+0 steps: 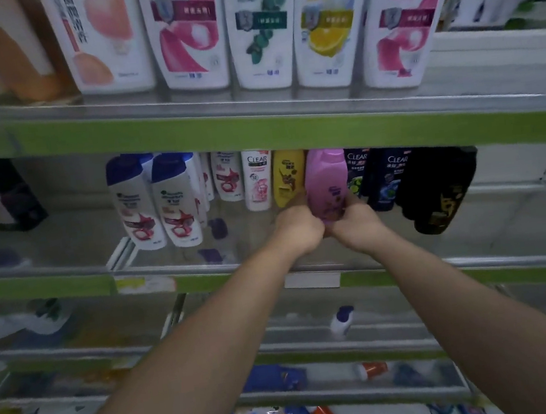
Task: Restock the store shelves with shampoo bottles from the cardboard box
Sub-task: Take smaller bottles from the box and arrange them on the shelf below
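- Nearest the camera, two bare forearms rise from 6 o'clock: the left forearm (181, 370) from about 7 o'clock and the right forearm (480, 302) from about 5 o'clock. They meet just above the middle of the view.
- The left hand (299, 229) and right hand (355, 228) sit side by side, knuckles nearly touching. Both have their fingers curled round the base of one pink bottle (326, 180).
- The pink bottle stands roughly upright, cap up. It is in the row on the middle shelf (69, 284), and its top is close under the green strip of the shelf above.
- At its 9 o'clock, just beside it, is a yellow bottle (287, 178). At its 3 o'clock are dark Clear bottles (384, 177), with a black bottle (439, 187) further round.
- Step in hand, as I judge it: seating this bottle in the gap between the yellow and the dark ones. I cannot tell whether its base already rests on the shelf, as the hands hide it.
- Next move calls for settling it flat with the label forward. Then both grips should ease off without nudging the neighbours.
- The cardboard box is not in view.
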{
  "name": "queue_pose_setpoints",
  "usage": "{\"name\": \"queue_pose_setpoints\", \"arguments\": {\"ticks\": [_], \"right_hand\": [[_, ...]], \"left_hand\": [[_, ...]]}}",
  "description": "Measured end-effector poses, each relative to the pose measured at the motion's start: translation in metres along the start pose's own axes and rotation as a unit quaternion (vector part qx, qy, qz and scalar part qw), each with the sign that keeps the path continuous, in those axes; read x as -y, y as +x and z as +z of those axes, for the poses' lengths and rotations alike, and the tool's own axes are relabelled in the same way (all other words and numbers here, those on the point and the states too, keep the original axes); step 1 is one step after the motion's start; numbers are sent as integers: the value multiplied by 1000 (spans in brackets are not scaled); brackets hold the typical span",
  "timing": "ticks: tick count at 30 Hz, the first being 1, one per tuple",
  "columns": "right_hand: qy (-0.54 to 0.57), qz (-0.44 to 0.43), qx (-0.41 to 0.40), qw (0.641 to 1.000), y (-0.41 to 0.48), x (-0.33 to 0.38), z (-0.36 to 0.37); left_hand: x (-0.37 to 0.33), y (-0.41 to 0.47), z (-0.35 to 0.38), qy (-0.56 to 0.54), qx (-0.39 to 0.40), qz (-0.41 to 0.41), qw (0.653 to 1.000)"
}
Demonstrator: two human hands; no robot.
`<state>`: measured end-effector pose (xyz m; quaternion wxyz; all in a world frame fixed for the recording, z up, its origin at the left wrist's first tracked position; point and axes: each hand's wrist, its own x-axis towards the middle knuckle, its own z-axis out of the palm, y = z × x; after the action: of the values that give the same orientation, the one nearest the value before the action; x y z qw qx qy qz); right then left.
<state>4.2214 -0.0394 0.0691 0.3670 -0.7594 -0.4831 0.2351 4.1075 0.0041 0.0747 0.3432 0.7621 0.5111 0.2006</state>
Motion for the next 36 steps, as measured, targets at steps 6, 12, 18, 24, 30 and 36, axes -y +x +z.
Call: {"name": "queue_pose_setpoints", "arguments": {"ticks": [6, 12, 18, 24, 30, 36], "right_hand": [[28, 10, -22, 999, -4, 2, 5], [-23, 27, -35, 999, -3, 6, 4], [-15, 36, -21, 999, 2, 9, 1], [-1, 33, -19, 999, 8, 8, 3], [5, 28, -18, 999, 14, 9, 5], [23, 34, -11, 999, 16, 0, 6]], "left_hand": [[3, 6, 3, -5, 23, 26, 999], [-1, 9, 1, 36, 51, 31, 998], [-2, 13, 0, 55, 51, 14, 997], [-2, 17, 4, 48, 44, 2, 998], [-1, 24, 4, 39, 34, 3, 999], [17, 26, -10, 74, -2, -11, 997]]}}
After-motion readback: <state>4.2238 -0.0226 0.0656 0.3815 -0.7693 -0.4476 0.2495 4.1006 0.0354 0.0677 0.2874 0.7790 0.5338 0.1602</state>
